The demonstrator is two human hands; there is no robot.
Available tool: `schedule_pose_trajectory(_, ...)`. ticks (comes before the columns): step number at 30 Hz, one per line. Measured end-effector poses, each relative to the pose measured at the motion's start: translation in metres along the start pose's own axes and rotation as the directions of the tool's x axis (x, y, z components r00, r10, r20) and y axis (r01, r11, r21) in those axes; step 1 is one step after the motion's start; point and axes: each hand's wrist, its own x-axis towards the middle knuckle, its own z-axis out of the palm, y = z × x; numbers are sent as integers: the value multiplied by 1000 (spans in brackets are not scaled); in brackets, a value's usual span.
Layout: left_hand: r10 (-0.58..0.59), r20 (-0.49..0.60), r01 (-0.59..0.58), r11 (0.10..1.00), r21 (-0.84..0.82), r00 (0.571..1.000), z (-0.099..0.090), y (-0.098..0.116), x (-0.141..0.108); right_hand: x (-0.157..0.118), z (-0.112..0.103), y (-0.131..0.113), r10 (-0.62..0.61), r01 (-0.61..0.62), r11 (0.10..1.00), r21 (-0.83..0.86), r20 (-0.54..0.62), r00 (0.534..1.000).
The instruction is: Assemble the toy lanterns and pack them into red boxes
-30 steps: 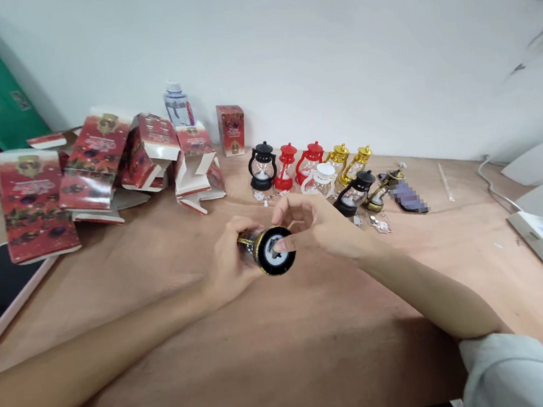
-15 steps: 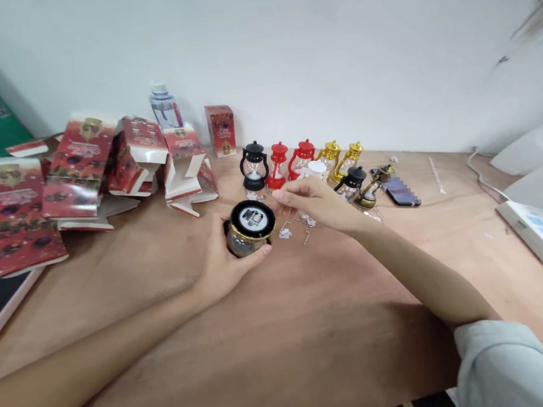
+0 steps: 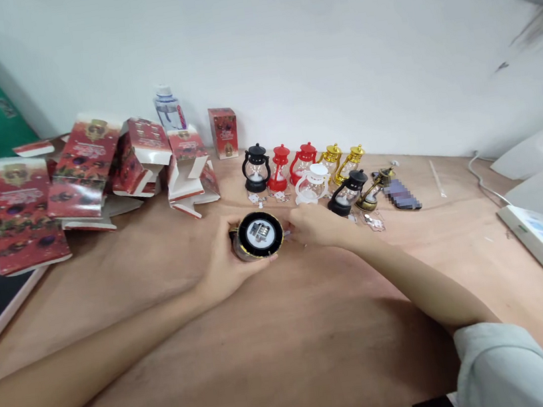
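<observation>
**Lantern held base-up above the bench**

The left hand (image 3: 231, 257) grips the lantern (image 3: 258, 236) at near centre, its round black base facing up, over the bench (image 3: 213, 360). The right hand (image 3: 312, 223) is curled just right of it; its grip cannot be determined. Other lanterns (image 3: 310, 183) stand beyond; red boxes (image 3: 25, 214) lie far left.

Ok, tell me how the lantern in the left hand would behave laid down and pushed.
The lantern would likely roll, given its round base, though the side handle may stop it. Its base looks like hard plastic, so it should stay stiff. The glossy black rim could feel slippery.
</observation>
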Motion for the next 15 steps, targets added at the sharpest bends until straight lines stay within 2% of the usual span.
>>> schedule_pose_trajectory(8,-61,68,64,997,-38,996,2,-1,2,2,-3,-5,-100,93,986,140,49,994)
schedule_pose_trajectory(10,-89,44,92,994,-67,995,3,-1,5,1,-4,-7,-120,107,974,198,53,991)
schedule_pose_trajectory(13,-187,-14,184,973,-136,982,2,-3,9,-2,-7,-8,-142,120,950,287,60,988)
schedule_pose_trajectory(15,-264,-16,255,943,-212,964,1,-5,11,-3,-9,-7,-145,119,936,332,55,988)
